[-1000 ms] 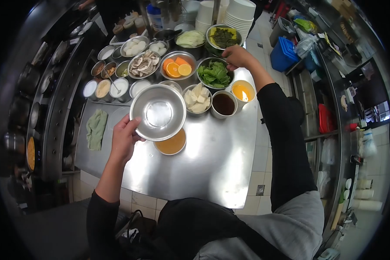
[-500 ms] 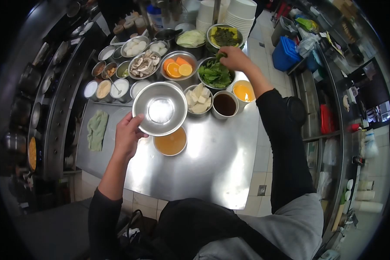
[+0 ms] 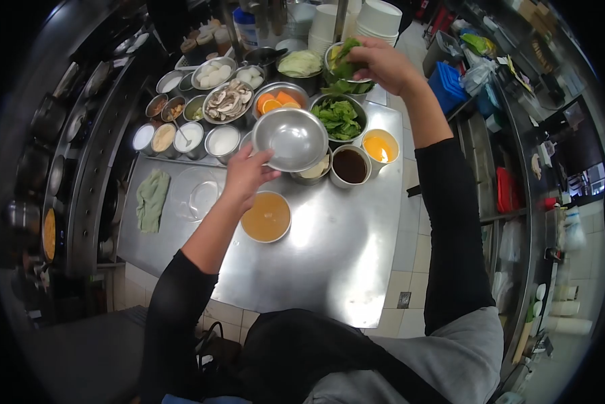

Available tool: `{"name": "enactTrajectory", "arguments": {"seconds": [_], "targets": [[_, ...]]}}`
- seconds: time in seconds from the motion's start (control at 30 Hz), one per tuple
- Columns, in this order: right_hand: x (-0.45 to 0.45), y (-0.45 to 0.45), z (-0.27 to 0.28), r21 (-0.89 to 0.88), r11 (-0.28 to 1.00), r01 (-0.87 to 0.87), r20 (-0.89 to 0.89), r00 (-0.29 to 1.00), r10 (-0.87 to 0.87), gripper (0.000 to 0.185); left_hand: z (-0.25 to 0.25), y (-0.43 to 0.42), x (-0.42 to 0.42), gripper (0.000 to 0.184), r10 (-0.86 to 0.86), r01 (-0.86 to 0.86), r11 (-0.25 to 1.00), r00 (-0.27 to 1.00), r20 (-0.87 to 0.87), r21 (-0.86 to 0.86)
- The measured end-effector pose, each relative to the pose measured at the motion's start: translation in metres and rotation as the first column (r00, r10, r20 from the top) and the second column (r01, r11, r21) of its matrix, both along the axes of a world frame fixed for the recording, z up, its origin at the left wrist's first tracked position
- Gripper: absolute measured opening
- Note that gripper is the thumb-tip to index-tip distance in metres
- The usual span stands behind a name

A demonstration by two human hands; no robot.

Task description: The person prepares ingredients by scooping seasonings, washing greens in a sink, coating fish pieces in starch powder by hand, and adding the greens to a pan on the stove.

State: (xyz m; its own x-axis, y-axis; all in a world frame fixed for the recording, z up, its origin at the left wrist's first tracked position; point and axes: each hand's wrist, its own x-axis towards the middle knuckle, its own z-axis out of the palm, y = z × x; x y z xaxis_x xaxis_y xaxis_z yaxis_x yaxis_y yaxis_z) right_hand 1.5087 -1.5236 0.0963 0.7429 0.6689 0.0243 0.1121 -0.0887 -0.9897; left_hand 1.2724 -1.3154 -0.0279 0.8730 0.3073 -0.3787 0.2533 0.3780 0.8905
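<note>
My left hand [image 3: 247, 174] grips the rim of an empty metal bowl [image 3: 290, 140], held above the table and partly covering the tofu bowl [image 3: 314, 171]. Pinched in my right hand [image 3: 383, 62] are some leafy greens [image 3: 346, 59], raised over the far bowls. Below them a bowl of leafy greens [image 3: 340, 118] stands at the right of the group. A cup of dark sauce [image 3: 350, 165] and a cup of yellow liquid [image 3: 380, 146] sit in front of it. Near my left wrist is a bowl of amber broth [image 3: 266, 216].
Sliced mushrooms [image 3: 228, 101], orange slices [image 3: 279, 101] and cut cabbage [image 3: 300, 63] fill bowls at the back. Seasoning cups stand at left, near a green cloth [image 3: 152, 200] and a clear round lid [image 3: 199, 195]. White container stacks [image 3: 378, 19] rise behind.
My right hand has lifted greens up out of their bowl. My left hand has carried the metal bowl to the right, uncovering the clear lid and more of the broth.
</note>
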Motion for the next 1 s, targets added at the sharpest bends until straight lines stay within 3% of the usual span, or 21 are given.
{"name": "enactTrajectory", "arguments": {"seconds": [0.03, 0.1, 0.13, 0.2, 0.23, 0.3, 0.33, 0.4, 0.43, 0.5, 0.53, 0.63, 0.7, 0.8, 1.0], "targets": [[-0.013, 0.005, 0.004, -0.001, 1.000, 0.001, 0.003, 1.000, -0.001, 0.022, 0.000, -0.008, 0.007, 0.037, 0.013, -0.012, 0.999, 1.000, 0.017, -0.053], [-0.039, 0.013, 0.013, -0.323, 0.929, -0.178, 0.043, 0.978, 0.203, 0.027, 0.003, -0.019, 0.017, 0.039, 0.030, -0.028, 0.995, 0.999, 0.021, -0.097], [-0.026, 0.015, 0.006, -0.324, 0.930, -0.174, 0.045, 0.979, 0.199, 0.027, 0.006, -0.019, 0.018, 0.039, 0.026, -0.024, 0.995, 0.999, 0.023, -0.097], [0.013, 0.015, -0.035, -0.570, 0.821, 0.033, 0.194, 0.976, 0.096, 0.037, 0.011, -0.019, 0.014, 0.040, 0.050, -0.048, 0.996, 0.998, 0.025, -0.075], [0.018, 0.012, -0.061, -0.570, 0.821, 0.035, 0.190, 0.978, 0.090, 0.037, 0.009, -0.017, 0.011, 0.040, 0.044, -0.043, 0.996, 0.999, 0.021, -0.075], [0.027, 0.011, -0.110, -0.724, 0.644, 0.248, 0.587, 0.710, 0.388, 0.043, 0.008, -0.009, 0.004, 0.043, 0.078, -0.078, 0.996, 0.997, -0.004, -0.042], [0.022, 0.011, -0.125, -0.722, 0.646, 0.248, 0.588, 0.711, 0.386, 0.043, 0.007, -0.006, 0.001, 0.043, 0.078, -0.078, 0.996, 0.997, -0.004, -0.039], [0.007, 0.012, -0.151, -0.803, 0.521, 0.289, 0.555, 0.679, 0.480, 0.045, 0.005, 0.001, -0.003, 0.037, 0.078, -0.079, 0.996, 0.996, -0.033, -0.046], [0.015, 0.013, -0.156, -0.802, 0.526, 0.283, 0.555, 0.678, 0.482, 0.045, 0.002, 0.006, -0.003, 0.037, 0.084, -0.086, 0.995, 0.996, -0.036, -0.042], [0.030, 0.014, -0.154, -0.636, 0.695, 0.335, 0.708, 0.610, 0.354, 0.040, -0.003, 0.014, -0.008, 0.037, 0.063, -0.063, 0.997, 0.998, 0.001, -0.036], [0.038, 0.012, -0.138, -0.697, 0.677, 0.237, 0.600, 0.709, 0.371, 0.037, -0.005, 0.017, -0.012, 0.037, 0.070, -0.071, 0.997, 0.997, -0.012, -0.038], [0.040, 0.001, -0.101, -0.676, 0.710, 0.200, 0.559, 0.767, 0.316, 0.033, -0.003, 0.017, -0.007, 0.037, 0.091, -0.091, 0.995, 0.996, -0.022, -0.035], [0.042, -0.004, -0.086, -0.609, 0.785, 0.116, 0.408, 0.894, 0.185, 0.029, -0.006, 0.017, -0.005, 0.041, 0.103, -0.103, 0.994, 0.995, -0.008, -0.043], [0.043, -0.010, -0.071, -0.536, 0.843, 0.045, 0.294, 0.946, 0.137, 0.025, -0.008, 0.010, 0.001, 0.041, 0.088, -0.088, 0.995, 0.996, -0.004, -0.038], [0.041, -0.020, -0.037, -0.405, 0.913, 0.053, 0.244, 0.968, 0.052, 0.028, -0.016, 0.000, 0.012, 0.045, 0.074, -0.073, 0.996, 0.997, 0.014, -0.051]]}}
